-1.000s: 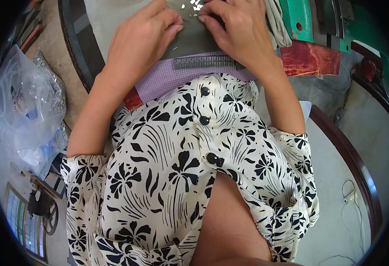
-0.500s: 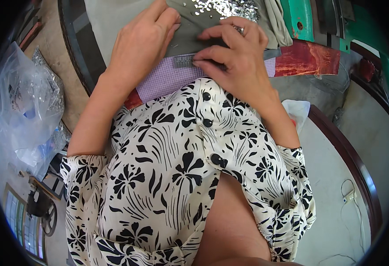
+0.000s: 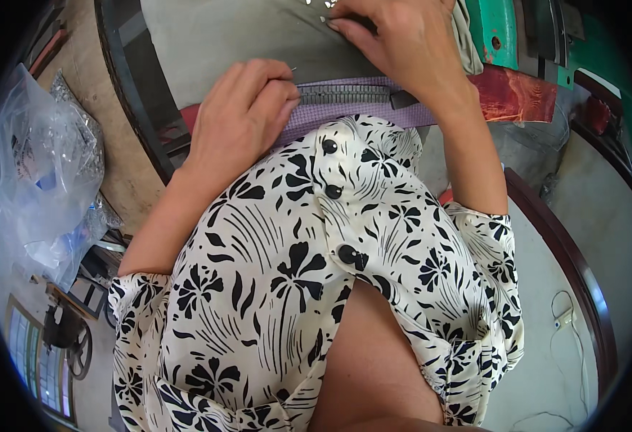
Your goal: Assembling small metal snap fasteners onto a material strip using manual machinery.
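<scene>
A grey zipper (image 3: 344, 96) with large chunky teeth lies across a purple checked cloth (image 3: 316, 119) at the near edge of the work surface. My left hand (image 3: 247, 104) is closed at the zipper's left end, thumb and fingers pressed together on it. A thin pale tip, perhaps of a needle, shows above those fingers. Farther off to the right, my right hand (image 3: 409, 43) reaches over the olive-grey cloth (image 3: 215, 43). Its thumb and forefinger come together beside small silvery pieces (image 3: 323, 19). What they pinch is too small to tell.
Left of the table hangs a clear plastic bag (image 3: 49, 180) with silvery contents. A green metal frame (image 3: 496, 36) stands at the far right, near a reddish wood-patterned panel (image 3: 517, 95). A dark-rimmed pale tabletop (image 3: 532, 288) curves along the right.
My right hand has left the zipper and moved up to the silvery pieces, covering most of them. My left hand has come nearer, onto the zipper's left end. More of the zipper shows.
</scene>
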`<state>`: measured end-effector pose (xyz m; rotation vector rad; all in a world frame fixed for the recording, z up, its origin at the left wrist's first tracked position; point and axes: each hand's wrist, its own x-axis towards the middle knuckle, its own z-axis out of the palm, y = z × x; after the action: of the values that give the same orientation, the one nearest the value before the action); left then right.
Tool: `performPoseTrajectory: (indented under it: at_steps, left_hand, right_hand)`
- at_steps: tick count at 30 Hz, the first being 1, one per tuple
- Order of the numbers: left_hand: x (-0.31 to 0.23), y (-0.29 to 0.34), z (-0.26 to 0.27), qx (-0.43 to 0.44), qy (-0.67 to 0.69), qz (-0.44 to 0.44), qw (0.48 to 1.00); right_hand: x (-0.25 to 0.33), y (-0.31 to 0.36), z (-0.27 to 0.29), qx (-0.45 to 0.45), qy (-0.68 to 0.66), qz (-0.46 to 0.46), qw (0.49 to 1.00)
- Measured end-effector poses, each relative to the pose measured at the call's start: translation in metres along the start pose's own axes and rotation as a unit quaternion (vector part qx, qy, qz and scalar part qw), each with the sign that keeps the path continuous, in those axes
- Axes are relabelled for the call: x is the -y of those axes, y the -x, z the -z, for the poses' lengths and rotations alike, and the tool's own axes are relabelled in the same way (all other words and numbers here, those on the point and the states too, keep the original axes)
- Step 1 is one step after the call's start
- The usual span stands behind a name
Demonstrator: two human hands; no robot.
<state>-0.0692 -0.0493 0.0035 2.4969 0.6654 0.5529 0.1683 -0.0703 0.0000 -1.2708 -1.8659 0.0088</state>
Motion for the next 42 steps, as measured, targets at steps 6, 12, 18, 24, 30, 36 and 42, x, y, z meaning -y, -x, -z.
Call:
performPoseTrajectory:
  at_steps: [6,12,18,24,30,36,42]
  left_hand:
    - [0.004,0.002,-0.008,-0.015,-0.001,0.001,1.0]
    - [0.004,0.007,-0.007,-0.013,0.001,0.017,1.0]
    - [0.005,0.004,-0.001,0.007,0.033,0.027,0.999]
    - [0.02,-0.02,0.009,-0.04,0.07,0.039,0.996]
    - [0.042,-0.069,0.005,-0.01,0.028,0.014,0.999]
    - [0.045,-0.08,0.007,0.028,0.018,0.011,0.999]
    - [0.033,-0.075,0.011,0.012,0.051,0.095,0.994]
  right_hand:
    - [0.004,0.031,-0.022,-0.133,-0.19,0.013,0.973]
    - [0.064,0.042,-0.013,0.078,-0.005,-0.171,0.982]
    - [0.069,0.043,-0.011,0.103,0.053,-0.143,0.983]
    - [0.039,0.032,-0.003,0.045,0.085,-0.129,0.987]
    - [-0.002,0.022,-0.04,-0.169,0.057,0.019,0.984]
    - [0.003,0.018,-0.045,-0.142,0.179,0.033,0.973]
    - [-0.002,0.03,-0.031,-0.182,-0.02,0.045,0.982]
